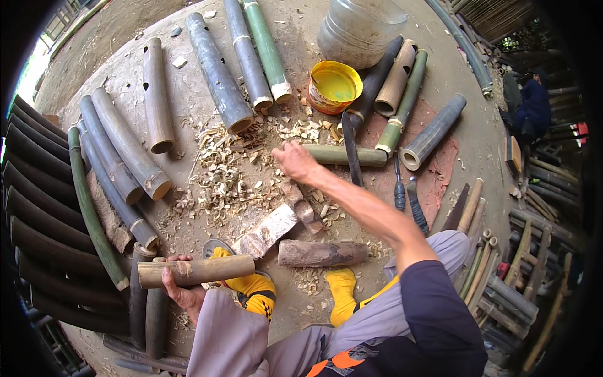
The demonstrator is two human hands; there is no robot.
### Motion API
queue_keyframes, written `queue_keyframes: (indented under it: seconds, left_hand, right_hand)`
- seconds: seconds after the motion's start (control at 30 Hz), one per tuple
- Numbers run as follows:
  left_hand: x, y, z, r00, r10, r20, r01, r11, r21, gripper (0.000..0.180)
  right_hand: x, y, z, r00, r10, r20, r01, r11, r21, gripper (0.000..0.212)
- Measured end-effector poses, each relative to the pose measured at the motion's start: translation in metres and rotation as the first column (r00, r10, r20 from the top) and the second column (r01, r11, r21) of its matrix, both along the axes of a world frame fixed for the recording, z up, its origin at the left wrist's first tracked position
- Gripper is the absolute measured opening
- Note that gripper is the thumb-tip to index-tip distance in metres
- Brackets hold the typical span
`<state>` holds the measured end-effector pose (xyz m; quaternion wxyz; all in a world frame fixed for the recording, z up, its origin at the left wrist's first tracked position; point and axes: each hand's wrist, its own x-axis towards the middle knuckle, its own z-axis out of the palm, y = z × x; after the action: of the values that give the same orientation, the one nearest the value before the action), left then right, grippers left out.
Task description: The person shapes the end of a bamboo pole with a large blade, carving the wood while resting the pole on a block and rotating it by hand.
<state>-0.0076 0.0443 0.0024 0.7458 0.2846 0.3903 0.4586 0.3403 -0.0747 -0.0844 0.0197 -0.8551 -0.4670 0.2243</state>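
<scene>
Listing from the held piece outward, we enter one short bamboo tube [207, 270], just beyond the left knee [229, 317], grasped by the left hand [182, 290]; no opening shows on its near side, so we judge it less far along than the holed ones; one right hand [295, 162], fingers curled in, beside the end of one green-brown tube [372, 157], whether gripping anything we cannot tell; one spread of shavings [220, 166], by which we reckon much paring done; one dark blade [354, 169]; two dark-handled tools [399, 196]; one pale-faced block [270, 231], one notched piece [303, 208], one brown log [323, 252]; one yellow tub [323, 103]; one clear container [358, 34]; three far tubes [217, 78], one apparently holed; one brown tube [158, 103], two holes cut; four left-side tubes [130, 143]; four right-side tubes [433, 133], one visibly holed; whether the rest await holes, we cannot tell; one stack of dark tubes [47, 245], overlapping, uncounted.
</scene>
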Motion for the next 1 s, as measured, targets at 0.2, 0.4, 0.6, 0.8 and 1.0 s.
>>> queue_keyframes:
  seconds: [0.2,0.4,0.6,0.8,1.0]
  left_hand:
    - [-0.017,0.011,0.012,1.0,-0.013,0.003,0.013,0.999,0.034,0.042]
    - [-0.002,0.003,0.012,1.0,0.0,0.021,0.0,1.0,0.002,0.042]
    - [-0.023,-0.004,0.011,0.998,-0.04,-0.042,0.042,0.999,0.026,0.05]
    - [-0.045,-0.016,0.043,0.995,0.011,-0.098,-0.009,1.0,0.026,0.042]
    - [-0.042,-0.036,0.037,0.989,0.123,-0.076,-0.119,0.992,0.05,0.046]
  right_hand:
    - [0.103,-0.019,0.165,0.851,-0.136,0.508,-0.262,0.727,0.634,0.029]
    - [0.099,-0.097,0.23,0.949,-0.045,0.312,-0.08,0.923,0.377,0.042]
    - [-0.058,-0.222,0.06,0.899,0.164,-0.406,-0.192,0.981,-0.029,0.063]
    - [-0.177,-0.235,0.017,0.989,0.036,-0.144,-0.024,0.996,0.085,0.088]
    - [-0.189,-0.293,0.052,0.874,-0.359,-0.327,0.377,0.926,-0.01,0.088]
